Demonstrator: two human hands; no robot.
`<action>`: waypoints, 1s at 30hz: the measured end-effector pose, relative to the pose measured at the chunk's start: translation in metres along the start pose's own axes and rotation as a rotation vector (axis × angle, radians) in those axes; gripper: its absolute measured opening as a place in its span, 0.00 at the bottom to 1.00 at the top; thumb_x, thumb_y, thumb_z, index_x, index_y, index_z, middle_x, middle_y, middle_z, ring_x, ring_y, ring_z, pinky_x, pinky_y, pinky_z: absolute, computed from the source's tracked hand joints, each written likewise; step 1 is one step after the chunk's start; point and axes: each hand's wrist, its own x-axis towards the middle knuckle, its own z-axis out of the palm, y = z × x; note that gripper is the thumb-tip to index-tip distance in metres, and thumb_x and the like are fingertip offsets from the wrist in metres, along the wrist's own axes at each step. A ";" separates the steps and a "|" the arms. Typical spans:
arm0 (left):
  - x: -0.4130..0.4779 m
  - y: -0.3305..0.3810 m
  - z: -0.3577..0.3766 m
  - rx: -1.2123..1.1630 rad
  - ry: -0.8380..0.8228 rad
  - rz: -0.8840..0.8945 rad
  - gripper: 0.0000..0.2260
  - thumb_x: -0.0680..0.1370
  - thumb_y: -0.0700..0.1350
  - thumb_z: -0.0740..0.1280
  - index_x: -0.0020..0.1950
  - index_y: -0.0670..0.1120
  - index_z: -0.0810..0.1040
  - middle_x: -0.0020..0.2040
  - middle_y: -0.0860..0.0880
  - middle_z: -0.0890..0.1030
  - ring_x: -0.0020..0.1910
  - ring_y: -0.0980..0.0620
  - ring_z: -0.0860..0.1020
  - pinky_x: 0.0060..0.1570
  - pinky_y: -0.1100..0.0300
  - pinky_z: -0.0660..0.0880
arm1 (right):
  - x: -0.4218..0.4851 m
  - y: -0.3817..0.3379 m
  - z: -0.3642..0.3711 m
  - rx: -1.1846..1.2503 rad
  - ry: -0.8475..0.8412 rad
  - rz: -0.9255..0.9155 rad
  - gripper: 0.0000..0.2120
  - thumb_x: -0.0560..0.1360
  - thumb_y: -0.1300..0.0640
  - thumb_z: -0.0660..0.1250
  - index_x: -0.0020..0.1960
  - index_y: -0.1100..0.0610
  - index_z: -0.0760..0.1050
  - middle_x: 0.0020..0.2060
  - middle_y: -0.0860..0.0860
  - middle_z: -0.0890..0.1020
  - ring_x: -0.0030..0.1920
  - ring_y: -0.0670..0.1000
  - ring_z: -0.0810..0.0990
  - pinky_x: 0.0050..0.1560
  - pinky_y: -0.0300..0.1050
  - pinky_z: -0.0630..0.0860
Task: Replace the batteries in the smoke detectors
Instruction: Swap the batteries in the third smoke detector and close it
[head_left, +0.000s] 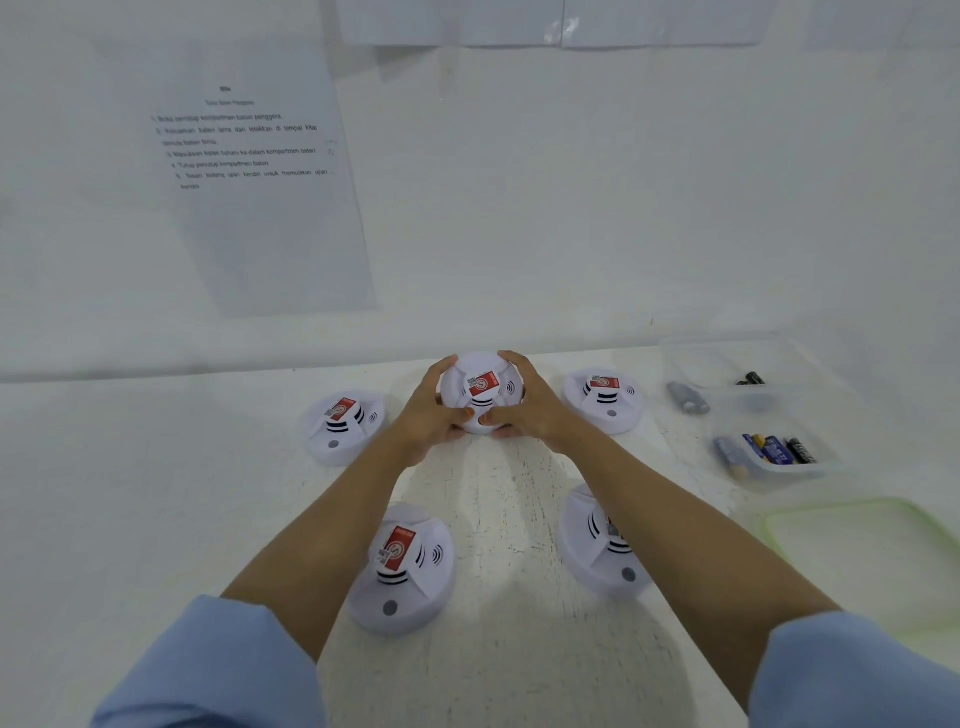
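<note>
A white round smoke detector (481, 391) with a red label is held tilted at the far middle of the table. My left hand (432, 410) grips its left side and my right hand (524, 408) grips its right side, thumbs meeting on its near edge. Several other white detectors lie on the table: one at the far left (343, 426), one at the far right (605, 399), one near left (401, 569), and one near right (602, 540), partly hidden by my right forearm.
A clear tray (810, 470) at the right holds several batteries (774, 449). A second clear tray (727, 364) behind it holds a black battery (750, 378); a grey battery (687, 397) lies beside it. A green-rimmed lid (872, 551) lies near right. An instruction sheet (249, 171) hangs on the wall.
</note>
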 end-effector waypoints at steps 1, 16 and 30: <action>0.000 0.000 0.000 0.002 -0.001 0.002 0.31 0.75 0.31 0.65 0.72 0.52 0.59 0.62 0.43 0.73 0.52 0.49 0.76 0.35 0.66 0.79 | 0.001 0.001 0.000 -0.011 0.011 -0.006 0.31 0.69 0.71 0.69 0.68 0.62 0.60 0.64 0.62 0.69 0.62 0.59 0.71 0.61 0.57 0.73; -0.002 -0.005 -0.007 -0.048 -0.081 0.027 0.27 0.75 0.32 0.65 0.68 0.54 0.62 0.66 0.46 0.70 0.53 0.52 0.75 0.38 0.64 0.79 | 0.004 0.017 -0.018 0.162 -0.160 0.063 0.29 0.71 0.67 0.69 0.66 0.47 0.64 0.62 0.60 0.71 0.54 0.56 0.77 0.55 0.53 0.78; -0.003 0.000 -0.008 -0.029 -0.084 0.011 0.26 0.74 0.30 0.64 0.66 0.53 0.65 0.60 0.45 0.69 0.51 0.51 0.75 0.43 0.61 0.79 | 0.010 0.023 -0.022 0.191 -0.177 0.069 0.25 0.72 0.66 0.69 0.62 0.46 0.67 0.60 0.58 0.71 0.53 0.57 0.78 0.54 0.53 0.79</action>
